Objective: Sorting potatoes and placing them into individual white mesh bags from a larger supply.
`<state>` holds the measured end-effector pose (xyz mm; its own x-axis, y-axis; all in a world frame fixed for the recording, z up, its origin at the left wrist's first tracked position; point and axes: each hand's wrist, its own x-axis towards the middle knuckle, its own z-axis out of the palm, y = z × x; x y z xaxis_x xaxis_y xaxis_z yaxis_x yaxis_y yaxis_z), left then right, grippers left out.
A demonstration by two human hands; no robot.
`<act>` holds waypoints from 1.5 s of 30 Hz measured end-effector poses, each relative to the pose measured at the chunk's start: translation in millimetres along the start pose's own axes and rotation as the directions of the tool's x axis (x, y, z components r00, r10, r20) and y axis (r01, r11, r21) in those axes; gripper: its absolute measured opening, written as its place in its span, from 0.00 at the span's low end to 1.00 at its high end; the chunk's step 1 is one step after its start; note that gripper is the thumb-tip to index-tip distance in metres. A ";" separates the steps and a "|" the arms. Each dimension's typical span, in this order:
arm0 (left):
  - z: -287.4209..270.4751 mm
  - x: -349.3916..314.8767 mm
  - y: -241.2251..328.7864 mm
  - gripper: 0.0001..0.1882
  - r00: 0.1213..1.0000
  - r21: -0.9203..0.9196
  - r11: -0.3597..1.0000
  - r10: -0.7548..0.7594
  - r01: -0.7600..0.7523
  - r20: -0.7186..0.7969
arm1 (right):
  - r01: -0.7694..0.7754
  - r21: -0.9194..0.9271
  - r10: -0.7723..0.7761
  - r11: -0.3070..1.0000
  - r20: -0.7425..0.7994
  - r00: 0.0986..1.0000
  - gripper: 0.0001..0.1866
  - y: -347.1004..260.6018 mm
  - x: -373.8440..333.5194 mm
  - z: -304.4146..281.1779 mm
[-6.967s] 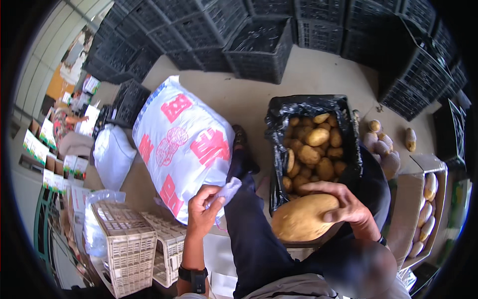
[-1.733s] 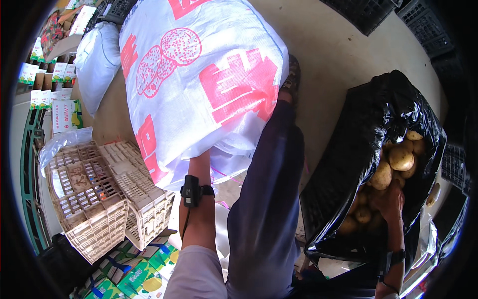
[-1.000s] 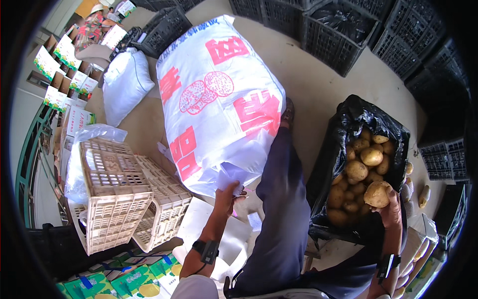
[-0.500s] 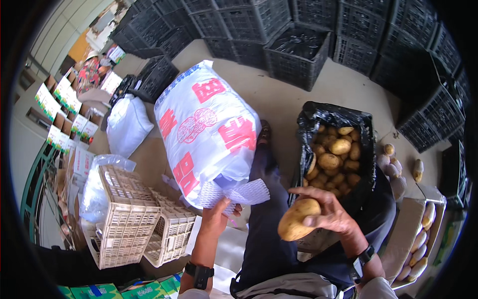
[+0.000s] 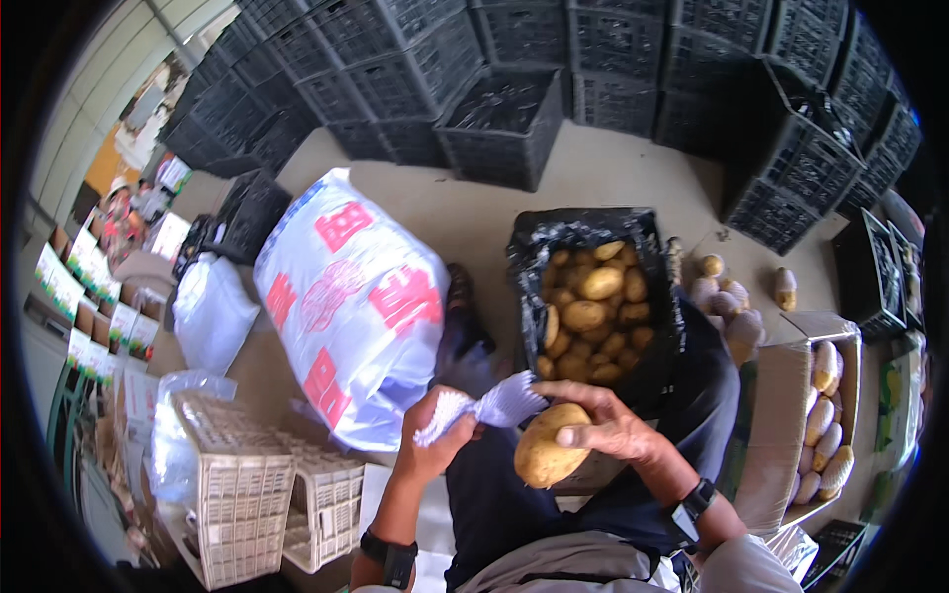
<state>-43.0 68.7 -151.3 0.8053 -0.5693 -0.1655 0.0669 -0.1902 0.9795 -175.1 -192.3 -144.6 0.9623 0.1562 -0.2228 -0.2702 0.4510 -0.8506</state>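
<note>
Foam sleeve (image 5: 509, 399) and potato (image 5: 550, 450) have drawn closer together since half a second ago, and the forefinger of the right hand (image 5: 615, 427) now reaches to the sleeve's flared end (touching or just short of it, I can't tell). The left hand (image 5: 433, 440) keeps a pinching grip on the sleeve's middle, thumb against fingers, probably so the far end can fan out. The right grip is wider, curled round the potato with the thumb pressed on it, which seems to leave its lower-left end bare. That potato is above the lap, on the near side of the black-lined crate (image 5: 529, 237); crate between the legs, white sack (image 5: 346, 296) to the left, presumably for easy reach. It looks large, oval and yellow-brown, with small darker specks; the sleeve is pale lilac mesh, nipped like a bow.
</note>
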 end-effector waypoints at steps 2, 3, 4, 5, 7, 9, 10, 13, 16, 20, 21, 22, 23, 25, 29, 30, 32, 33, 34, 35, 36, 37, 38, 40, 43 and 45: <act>8.0 4.3 -3.1 0.07 0.996 0.137 0.986 0.089 -0.091 0.020 | 0.039 -0.012 -0.040 0.999 -0.023 0.999 0.42 7.5 -0.5 -2.6; 13.1 7.1 -5.2 0.07 0.996 0.135 0.986 0.091 -0.093 0.019 | 0.037 -0.064 -0.040 0.997 -0.046 0.998 0.44 10.5 -1.0 -6.4; 17.3 10.4 -6.4 0.08 0.994 0.141 0.984 0.107 -0.110 0.028 | 0.057 -0.058 -0.061 0.997 -0.070 0.996 0.46 14.3 -5.4 -9.6; 21.6 14.1 -6.7 0.08 0.983 0.174 0.967 0.181 -0.185 0.038 | 0.054 -0.106 -0.064 0.993 -0.090 0.994 0.46 17.3 -5.6 -15.0; 33.4 19.1 -5.0 0.09 0.980 0.118 0.974 0.189 -0.196 0.066 | -0.015 -0.234 -0.021 0.972 -0.150 0.988 0.46 23.7 -11.2 -26.5; 47.3 22.7 1.1 0.09 0.968 0.107 0.965 0.226 -0.238 0.109 | -0.018 -0.183 -0.005 0.983 -0.121 0.993 0.44 31.4 -22.5 -38.2; 54.3 23.1 6.1 0.09 0.971 0.108 0.970 0.205 -0.218 0.126 | -0.041 -0.130 0.027 0.991 -0.107 0.994 0.43 36.4 -27.9 -42.4; 73.1 29.5 25.7 0.13 0.767 0.383 0.665 0.537 -0.641 0.352 | 0.197 -0.053 -0.203 0.979 -0.130 0.971 0.41 55.4 -41.5 -48.9; 97.2 21.6 33.1 0.10 0.915 0.270 0.900 0.253 -0.341 0.314 | 0.168 0.273 -0.148 0.947 -0.093 0.985 0.40 73.3 -50.1 -52.2; 109.3 24.2 10.7 0.09 0.907 0.238 0.922 0.203 -0.304 0.370 | 0.174 0.269 -0.128 0.947 -0.177 0.976 0.37 84.3 -64.6 -54.5; 111.4 21.8 -3.5 0.13 0.969 0.105 0.991 -0.107 0.086 0.224 | 0.188 0.265 -0.142 0.946 -0.184 0.973 0.37 85.0 -71.2 -55.8; 113.0 26.6 -18.1 0.16 0.964 -0.160 0.969 -0.149 0.187 0.221 | 0.182 0.333 -0.136 0.925 -0.157 0.978 0.35 85.5 -79.8 -56.8; 113.7 31.3 -32.9 0.16 0.970 -0.013 0.999 -0.042 0.046 0.241 | 0.173 0.420 -0.136 0.891 -0.116 0.984 0.34 85.7 -87.5 -58.2; 116.5 41.0 -61.1 0.16 0.909 -0.318 0.852 -0.376 0.415 0.180 | 0.203 0.439 -0.139 0.875 -0.174 0.975 0.32 86.9 -98.6 -59.8; 151.0 40.0 -108.0 0.15 0.772 -0.476 0.620 -0.395 0.624 0.498 | -0.023 0.777 -0.210 0.629 0.198 0.957 0.33 98.5 -108.7 -62.7; 165.2 37.4 -117.1 0.15 0.720 -0.482 0.550 -0.394 0.682 0.571 | -0.027 0.761 -0.208 0.648 0.211 0.955 0.33 104.5 -109.6 -60.7; 180.4 29.4 -127.5 0.16 0.742 -0.370 0.668 -0.435 0.646 0.510 | 0.052 0.766 -0.251 0.640 0.145 0.957 0.33 118.9 -113.2 -53.1; 183.1 32.6 -128.2 0.16 0.747 -0.372 0.672 -0.433 0.641 0.504 | 0.097 0.765 -0.264 0.636 0.097 0.960 0.33 126.2 -114.3 -47.8; 185.7 34.0 -127.7 0.19 0.695 -0.448 0.546 -0.424 0.707 0.581 | 0.133 0.763 -0.271 0.633 0.057 0.961 0.33 132.9 -116.5 -42.7; 187.5 36.5 -125.1 0.21 0.641 -0.502 0.404 -0.399 0.765 0.656 | 0.170 0.760 -0.277 0.628 0.015 0.961 0.33 138.2 -117.3 -38.2; 189.0 35.6 -121.6 0.24 0.588 -0.532 0.250 -0.357 0.809 0.726 | 0.204 0.755 -0.285 0.623 -0.024 0.958 0.33 142.0 -118.9 -34.6; 184.5 44.3 -112.1 0.24 0.225 -0.227 0.299 0.043 0.927 0.973 | 0.235 0.750 -0.291 0.618 -0.059 0.955 0.33 144.3 -119.6 -31.5; 185.8 42.8 -104.9 0.24 0.226 -0.228 0.300 0.041 0.926 0.973 | 0.263 0.743 -0.294 0.615 -0.093 0.951 0.33 144.6 -121.2 -30.6; 190.3 27.5 -88.5 0.24 0.775 -0.590 0.504 -0.456 0.630 0.438 | 0.309 0.719 -0.283 0.623 -0.162 0.945 0.34 141.4 -124.0 -31.8; 195.9 24.2 -52.9 0.22 0.879 -0.500 0.723 -0.382 0.477 0.285 | 0.334 0.718 -0.242 0.611 -0.232 0.942 0.34 129.9 -130.4 -40.1; 202.6 21.2 -31.4 0.21 0.912 -0.497 0.766 -0.310 0.408 0.270 | 0.381 0.621 -0.242 0.685 -0.299 0.923 0.34 121.5 -134.0 -43.7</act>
<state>-147.3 -99.5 -208.9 0.5542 -0.6761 -0.4855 0.6721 0.0194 0.7402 -335.5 -196.9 -238.9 0.9633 -0.2276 -0.1424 0.1611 0.9144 -0.3715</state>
